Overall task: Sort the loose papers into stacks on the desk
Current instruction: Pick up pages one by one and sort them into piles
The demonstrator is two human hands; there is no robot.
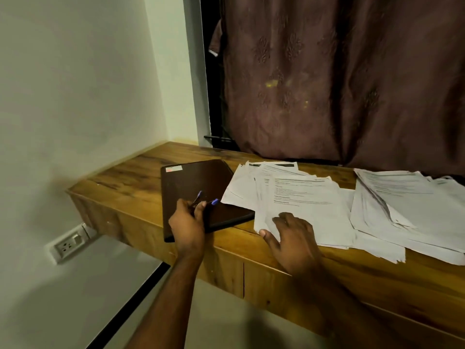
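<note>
A fanned pile of printed white papers point(299, 195) lies in the middle of the wooden desk point(120, 177). A second messy pile of papers point(407, 210) lies to its right, reaching the frame edge. My right hand point(292, 233) rests flat on the near corner of the middle pile, fingers spread. My left hand point(188, 222) is closed on two blue-capped pens point(203, 199) above a dark brown folder point(198, 182), which lies left of the papers and partly under them.
A white wall bounds the desk on the left, with a wall socket point(69, 244) below desk level. A brown curtain point(339, 79) hangs behind the desk. The folder's near corner overhangs the desk's front edge.
</note>
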